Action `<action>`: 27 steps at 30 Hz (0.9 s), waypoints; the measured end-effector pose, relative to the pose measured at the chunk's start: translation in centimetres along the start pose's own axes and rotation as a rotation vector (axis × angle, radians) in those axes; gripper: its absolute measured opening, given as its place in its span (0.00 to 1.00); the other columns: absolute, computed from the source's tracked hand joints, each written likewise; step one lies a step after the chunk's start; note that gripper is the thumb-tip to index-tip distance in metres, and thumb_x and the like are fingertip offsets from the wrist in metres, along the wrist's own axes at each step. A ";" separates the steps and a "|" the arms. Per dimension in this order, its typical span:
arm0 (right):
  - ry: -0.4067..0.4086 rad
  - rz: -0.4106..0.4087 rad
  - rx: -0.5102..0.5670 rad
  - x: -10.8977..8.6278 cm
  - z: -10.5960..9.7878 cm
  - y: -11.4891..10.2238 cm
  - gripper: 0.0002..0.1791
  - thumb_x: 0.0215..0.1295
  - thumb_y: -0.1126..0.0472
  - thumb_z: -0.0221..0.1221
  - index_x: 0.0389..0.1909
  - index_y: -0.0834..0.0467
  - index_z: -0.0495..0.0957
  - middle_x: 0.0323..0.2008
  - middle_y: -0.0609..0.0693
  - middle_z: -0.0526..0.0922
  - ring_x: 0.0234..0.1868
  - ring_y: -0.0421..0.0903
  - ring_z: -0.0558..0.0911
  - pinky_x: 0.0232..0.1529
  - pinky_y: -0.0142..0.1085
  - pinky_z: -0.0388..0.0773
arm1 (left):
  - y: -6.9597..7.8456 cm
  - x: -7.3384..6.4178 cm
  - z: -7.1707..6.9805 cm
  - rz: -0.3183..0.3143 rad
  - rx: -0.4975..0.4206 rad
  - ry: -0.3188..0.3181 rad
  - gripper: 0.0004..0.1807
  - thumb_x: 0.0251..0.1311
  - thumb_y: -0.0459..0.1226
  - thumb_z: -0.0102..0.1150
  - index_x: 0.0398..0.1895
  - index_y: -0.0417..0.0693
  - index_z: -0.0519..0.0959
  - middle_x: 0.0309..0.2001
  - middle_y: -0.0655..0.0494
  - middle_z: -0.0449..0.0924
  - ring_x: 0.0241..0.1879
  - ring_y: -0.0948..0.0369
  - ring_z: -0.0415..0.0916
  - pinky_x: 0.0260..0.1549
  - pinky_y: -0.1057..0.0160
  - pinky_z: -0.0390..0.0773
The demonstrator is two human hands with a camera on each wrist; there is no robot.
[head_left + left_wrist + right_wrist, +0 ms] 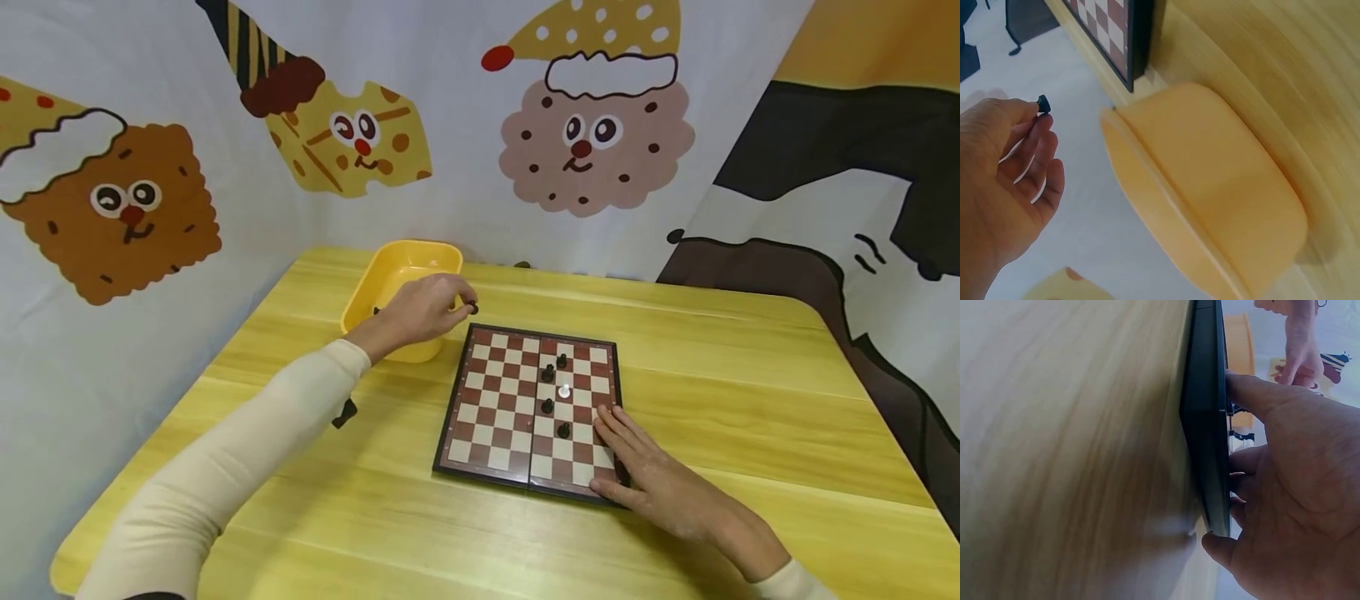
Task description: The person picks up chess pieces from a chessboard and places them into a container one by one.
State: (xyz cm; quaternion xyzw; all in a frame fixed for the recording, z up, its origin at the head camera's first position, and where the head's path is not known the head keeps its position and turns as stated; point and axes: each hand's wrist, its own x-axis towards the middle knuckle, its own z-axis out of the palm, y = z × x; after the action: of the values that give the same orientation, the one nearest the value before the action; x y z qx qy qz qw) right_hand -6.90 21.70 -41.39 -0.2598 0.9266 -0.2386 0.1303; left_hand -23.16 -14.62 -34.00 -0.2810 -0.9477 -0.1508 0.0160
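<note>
The left sleeve (247, 450) is long, close-fitting and cream, creased in soft folds toward the elbow and ending in a plain cuff (352, 358); a dark patch (153, 596) shows at its lower edge. The right sleeve (795, 583) is cream too, and both hands (667, 487) are bare.

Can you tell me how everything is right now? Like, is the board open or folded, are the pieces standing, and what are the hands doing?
Brown-and-white checkered chessboard with a black rim, unfolded flat
Four small black chess pieces, standing on the board
Yellow plastic tub, upright, open on top
Bare left hand, pinching
Single small black piece, pinched, off the board
Bare right hand, resting on the board's edge
</note>
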 end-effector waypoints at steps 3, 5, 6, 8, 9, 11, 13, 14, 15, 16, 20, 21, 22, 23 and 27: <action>0.011 -0.006 0.005 0.1 0.0 0.1 0.47 0.73 0.34 0.52 0.80 0.60 0.53 0.81 0.53 0.46 0.79 0.57 0.43 0.70 0.59 0.55 | -1.1 -0.2 -0.6 -0.031 -0.004 0.027 0.11 0.73 0.40 0.60 0.50 0.47 0.86 0.47 0.55 0.84 0.37 0.61 0.80 0.33 0.60 0.80; 0.021 -0.013 -0.002 0.1 0.1 0.2 0.46 0.74 0.34 0.52 0.80 0.60 0.54 0.81 0.54 0.46 0.79 0.57 0.44 0.70 0.59 0.55 | -1.9 -0.4 -0.8 -0.057 -0.022 0.042 0.10 0.72 0.39 0.60 0.50 0.46 0.86 0.46 0.54 0.85 0.33 0.62 0.80 0.32 0.59 0.81; 0.024 -0.015 -0.007 0.1 0.1 0.2 0.46 0.74 0.35 0.53 0.80 0.60 0.54 0.81 0.54 0.46 0.79 0.58 0.44 0.70 0.59 0.55 | -2.2 -0.5 -0.9 -0.072 -0.027 0.045 0.10 0.72 0.39 0.61 0.49 0.46 0.86 0.46 0.54 0.85 0.32 0.62 0.80 0.31 0.60 0.81; 0.028 -0.019 -0.014 0.1 0.2 0.2 0.46 0.74 0.35 0.53 0.80 0.60 0.54 0.81 0.54 0.47 0.79 0.57 0.44 0.70 0.59 0.55 | -2.9 -0.7 -1.0 -0.095 -0.053 0.041 0.11 0.72 0.38 0.61 0.49 0.45 0.87 0.45 0.53 0.86 0.32 0.62 0.80 0.30 0.60 0.81; 0.030 -0.021 -0.019 0.0 0.2 0.3 0.46 0.74 0.35 0.53 0.80 0.60 0.54 0.81 0.54 0.47 0.79 0.57 0.44 0.70 0.59 0.55 | -3.1 -0.7 -0.9 -0.105 -0.064 0.032 0.11 0.71 0.38 0.61 0.49 0.45 0.87 0.45 0.53 0.86 0.32 0.62 0.81 0.30 0.60 0.81; 0.033 -0.021 -0.024 -0.1 0.3 0.4 0.45 0.74 0.35 0.53 0.80 0.60 0.55 0.81 0.53 0.47 0.79 0.57 0.45 0.69 0.58 0.56 | -3.7 -0.9 -0.7 -0.126 -0.078 0.013 0.11 0.71 0.39 0.61 0.49 0.45 0.87 0.45 0.54 0.86 0.34 0.61 0.80 0.30 0.60 0.80; 0.037 -0.021 -0.023 -0.2 0.4 0.4 0.45 0.74 0.35 0.53 0.80 0.59 0.55 0.81 0.53 0.47 0.79 0.57 0.45 0.69 0.59 0.56 | -4.3 -1.1 -0.4 -0.145 -0.095 0.004 0.11 0.71 0.40 0.61 0.49 0.45 0.87 0.45 0.54 0.86 0.36 0.60 0.81 0.31 0.60 0.81; 0.038 -0.022 -0.019 -0.3 0.5 0.5 0.45 0.74 0.35 0.53 0.80 0.59 0.54 0.81 0.53 0.47 0.79 0.57 0.45 0.69 0.59 0.57 | -4.6 -1.1 -0.3 -0.157 -0.100 0.004 0.11 0.71 0.40 0.61 0.49 0.45 0.87 0.45 0.54 0.86 0.36 0.60 0.81 0.31 0.59 0.81; 0.040 -0.023 -0.013 -0.3 0.5 0.5 0.45 0.74 0.36 0.53 0.80 0.59 0.54 0.81 0.53 0.47 0.79 0.57 0.45 0.69 0.59 0.57 | -4.9 -1.2 -0.2 -0.168 -0.099 0.008 0.11 0.71 0.40 0.61 0.48 0.46 0.87 0.44 0.54 0.86 0.36 0.60 0.81 0.32 0.59 0.81; 0.042 -0.023 -0.007 -0.3 0.5 0.5 0.45 0.74 0.36 0.53 0.80 0.58 0.54 0.81 0.53 0.47 0.79 0.57 0.45 0.69 0.59 0.57 | -5.2 -1.3 -0.1 -0.178 -0.099 0.013 0.11 0.70 0.40 0.61 0.48 0.45 0.87 0.44 0.54 0.86 0.36 0.59 0.81 0.33 0.58 0.81; 0.045 -0.024 0.006 -0.2 0.6 0.4 0.45 0.74 0.36 0.53 0.80 0.58 0.54 0.81 0.52 0.47 0.79 0.57 0.44 0.69 0.60 0.58 | -6.3 -1.5 0.2 -0.220 -0.083 0.011 0.11 0.69 0.39 0.62 0.48 0.43 0.87 0.44 0.52 0.86 0.37 0.57 0.81 0.38 0.54 0.81; 0.046 -0.023 0.004 -0.2 0.6 0.4 0.45 0.74 0.36 0.53 0.80 0.58 0.54 0.81 0.52 0.47 0.79 0.56 0.44 0.69 0.60 0.58 | -6.5 -1.6 0.2 -0.230 -0.077 0.003 0.12 0.69 0.39 0.62 0.48 0.43 0.87 0.44 0.52 0.86 0.38 0.57 0.81 0.40 0.54 0.81; 0.047 -0.023 0.003 -0.2 0.6 0.4 0.45 0.74 0.36 0.53 0.80 0.58 0.54 0.81 0.52 0.47 0.79 0.56 0.44 0.69 0.59 0.58 | -6.7 -1.6 0.2 -0.240 -0.073 -0.009 0.13 0.69 0.39 0.62 0.49 0.42 0.87 0.45 0.51 0.86 0.39 0.56 0.81 0.41 0.53 0.81; 0.047 -0.023 0.003 -0.2 0.6 0.4 0.45 0.74 0.36 0.53 0.80 0.58 0.54 0.81 0.52 0.47 0.79 0.56 0.44 0.69 0.59 0.58 | -6.8 -1.7 0.3 -0.250 -0.067 -0.022 0.13 0.69 0.39 0.62 0.50 0.42 0.87 0.46 0.51 0.86 0.40 0.56 0.81 0.41 0.52 0.81; 0.048 -0.023 0.003 -0.1 0.5 0.4 0.45 0.74 0.36 0.53 0.80 0.59 0.54 0.81 0.52 0.47 0.79 0.56 0.44 0.69 0.59 0.58 | -7.2 -2.0 0.2 -0.293 -0.051 -0.056 0.15 0.70 0.40 0.61 0.54 0.42 0.86 0.49 0.50 0.85 0.43 0.55 0.81 0.43 0.50 0.80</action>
State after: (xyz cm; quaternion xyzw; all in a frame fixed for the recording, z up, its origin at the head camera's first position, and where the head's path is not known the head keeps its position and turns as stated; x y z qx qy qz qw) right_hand -6.81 21.86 -42.06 -0.2646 0.9260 -0.2478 0.1056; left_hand -25.35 -21.32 -36.43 -0.1441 -0.9744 -0.1677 -0.0400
